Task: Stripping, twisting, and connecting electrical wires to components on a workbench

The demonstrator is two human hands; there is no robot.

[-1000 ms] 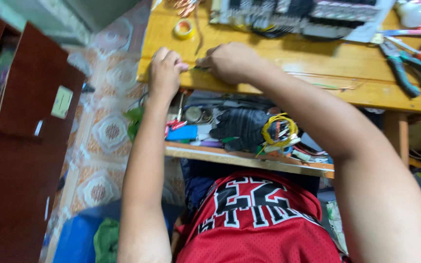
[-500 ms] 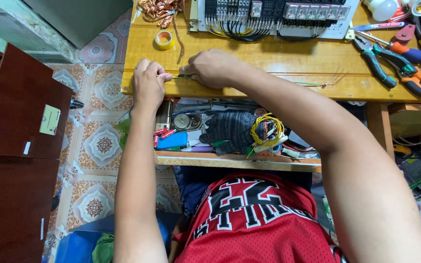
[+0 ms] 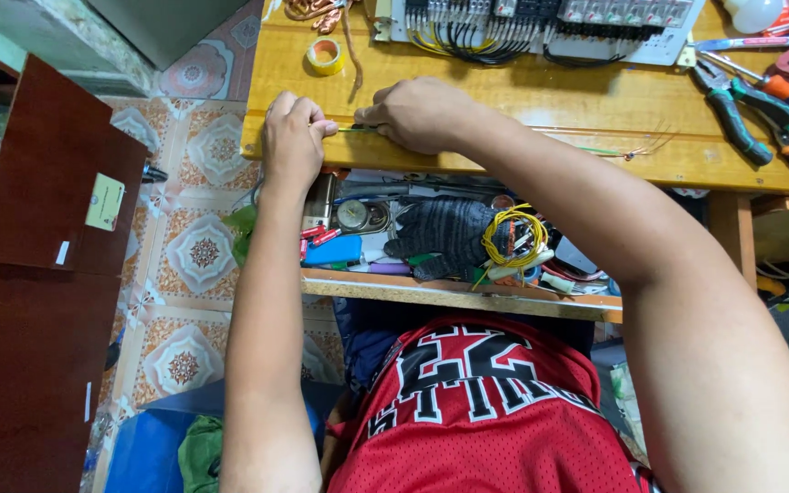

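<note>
My left hand (image 3: pixel 292 139) and my right hand (image 3: pixel 417 114) meet at the front left edge of a wooden table (image 3: pixel 541 100). Both pinch a thin green wire (image 3: pixel 354 129) that shows between the fingertips. The same wire seems to run on to the right along the table, ending in bare copper strands (image 3: pixel 636 151). My right forearm crosses the picture from the lower right and hides part of the table edge.
A panel of wired breakers (image 3: pixel 541 23) lies at the table's far side. A yellow tape roll (image 3: pixel 325 57) and copper wire scraps (image 3: pixel 314 11) lie at left, pliers (image 3: pixel 732 105) at right. An open drawer (image 3: pixel 449 242) holds a black glove and a yellow wire coil. A dark red cabinet (image 3: pixel 38 228) stands left.
The view has tilted down and shifted. Both hands stay pinched on the wire at the table's edge, with little movement relative to the table.
</note>
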